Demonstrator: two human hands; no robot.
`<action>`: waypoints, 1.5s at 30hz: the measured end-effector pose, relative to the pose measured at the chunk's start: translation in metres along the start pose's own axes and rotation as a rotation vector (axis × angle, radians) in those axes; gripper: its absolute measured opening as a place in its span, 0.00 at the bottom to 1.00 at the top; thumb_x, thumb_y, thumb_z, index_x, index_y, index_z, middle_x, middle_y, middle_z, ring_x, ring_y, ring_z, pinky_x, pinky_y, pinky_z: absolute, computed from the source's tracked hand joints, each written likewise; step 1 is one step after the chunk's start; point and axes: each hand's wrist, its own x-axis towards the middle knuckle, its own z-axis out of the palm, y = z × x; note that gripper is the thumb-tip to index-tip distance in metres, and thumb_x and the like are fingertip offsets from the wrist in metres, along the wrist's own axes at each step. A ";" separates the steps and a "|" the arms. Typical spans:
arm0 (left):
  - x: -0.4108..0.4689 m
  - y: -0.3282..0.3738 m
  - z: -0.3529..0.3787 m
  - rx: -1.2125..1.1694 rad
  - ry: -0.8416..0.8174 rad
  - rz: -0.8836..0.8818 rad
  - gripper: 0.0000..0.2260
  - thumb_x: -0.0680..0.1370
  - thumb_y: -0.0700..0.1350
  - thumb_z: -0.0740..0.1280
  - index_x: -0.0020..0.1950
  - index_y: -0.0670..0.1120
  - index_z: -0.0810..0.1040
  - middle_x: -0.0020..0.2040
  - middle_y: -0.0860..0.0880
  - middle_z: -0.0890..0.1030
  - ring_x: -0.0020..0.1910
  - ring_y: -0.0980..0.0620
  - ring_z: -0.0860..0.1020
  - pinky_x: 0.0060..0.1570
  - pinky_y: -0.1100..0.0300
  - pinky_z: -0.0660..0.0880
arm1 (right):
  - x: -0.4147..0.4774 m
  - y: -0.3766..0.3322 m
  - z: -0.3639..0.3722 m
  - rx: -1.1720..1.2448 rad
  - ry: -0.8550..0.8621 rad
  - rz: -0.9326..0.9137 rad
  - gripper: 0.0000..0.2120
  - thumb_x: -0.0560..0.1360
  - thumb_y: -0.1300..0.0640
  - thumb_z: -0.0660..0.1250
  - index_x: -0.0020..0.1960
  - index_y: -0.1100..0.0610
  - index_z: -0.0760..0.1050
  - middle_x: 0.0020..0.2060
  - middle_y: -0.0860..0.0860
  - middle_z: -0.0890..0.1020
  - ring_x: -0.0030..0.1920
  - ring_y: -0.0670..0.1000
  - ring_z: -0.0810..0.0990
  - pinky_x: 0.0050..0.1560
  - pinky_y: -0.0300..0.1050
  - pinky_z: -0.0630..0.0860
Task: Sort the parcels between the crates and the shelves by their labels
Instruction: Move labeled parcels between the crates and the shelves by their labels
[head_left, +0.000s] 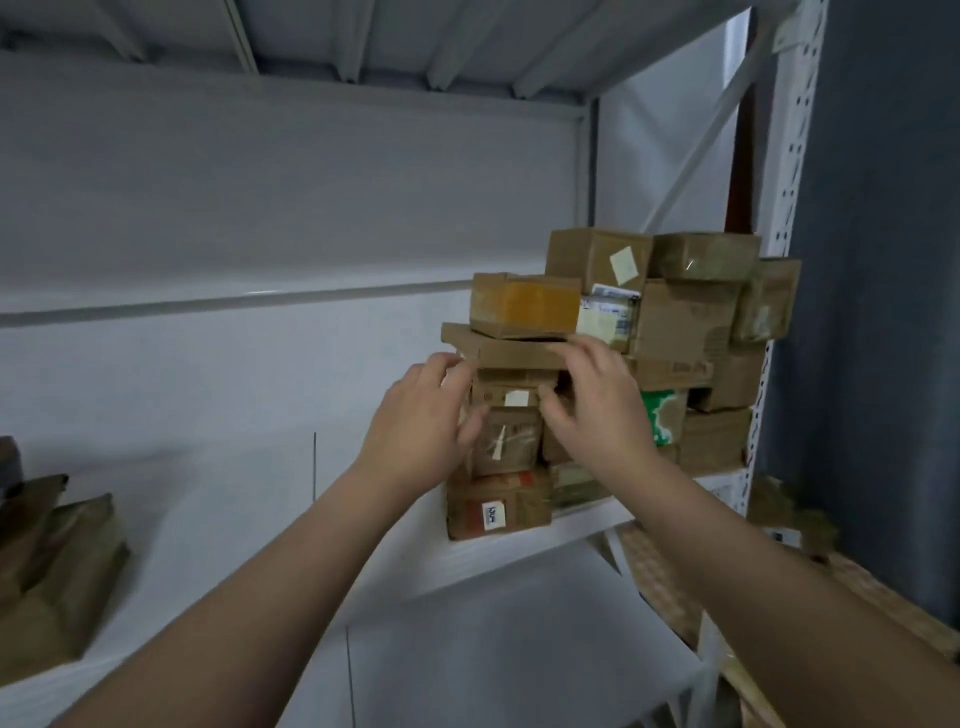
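Head view, and we're right up at the stack: the small parcel (511, 397) with its white label sits in the left-hand column of boxes on the shelf (519, 553), wedged under a flat parcel (506, 349) and on top of a taped parcel (506, 441). Both hands are on it. The left hand (418, 426) has its fingers curled round the parcel's left end, and the right hand (597, 410) pinches the right end, thumb on the front face just beside the label, upper fingertips touching the edge of the flat parcel above. Both ends of the parcel are covered by the hands, so only the middle strip of its front shows, and the label is too blurred to read. An orange-taped box (524, 306) rests on the flat parcel. At the base of the column stands a bottom parcel (498, 506) with red print and a white sticker; the writing on it is not legible. Just right of the hands, a green-printed parcel (662, 421) is half hidden behind the right wrist, among more brown boxes piled against the perforated post (795, 156). Far left on the same shelf, brown paper packages (52, 561) are cut off by the edge.
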 end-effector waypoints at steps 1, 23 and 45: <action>0.014 -0.003 0.002 -0.055 0.014 -0.030 0.23 0.79 0.53 0.61 0.72 0.48 0.66 0.67 0.46 0.71 0.63 0.46 0.71 0.60 0.53 0.69 | 0.013 0.001 0.001 -0.014 0.020 0.014 0.22 0.76 0.51 0.64 0.69 0.54 0.69 0.68 0.53 0.69 0.69 0.55 0.66 0.69 0.55 0.65; 0.128 -0.008 0.052 -0.490 -0.029 -0.285 0.22 0.81 0.56 0.57 0.74 0.56 0.58 0.59 0.46 0.78 0.48 0.49 0.76 0.43 0.58 0.72 | 0.100 0.037 0.017 0.316 -0.087 0.277 0.25 0.76 0.43 0.65 0.70 0.44 0.62 0.64 0.52 0.63 0.58 0.52 0.70 0.53 0.41 0.70; 0.068 -0.005 0.020 -1.220 0.410 -0.429 0.16 0.77 0.40 0.67 0.58 0.58 0.68 0.60 0.59 0.77 0.61 0.56 0.76 0.49 0.64 0.78 | 0.067 -0.004 0.009 0.937 0.066 0.110 0.27 0.76 0.63 0.68 0.71 0.48 0.64 0.63 0.44 0.73 0.63 0.37 0.73 0.54 0.29 0.74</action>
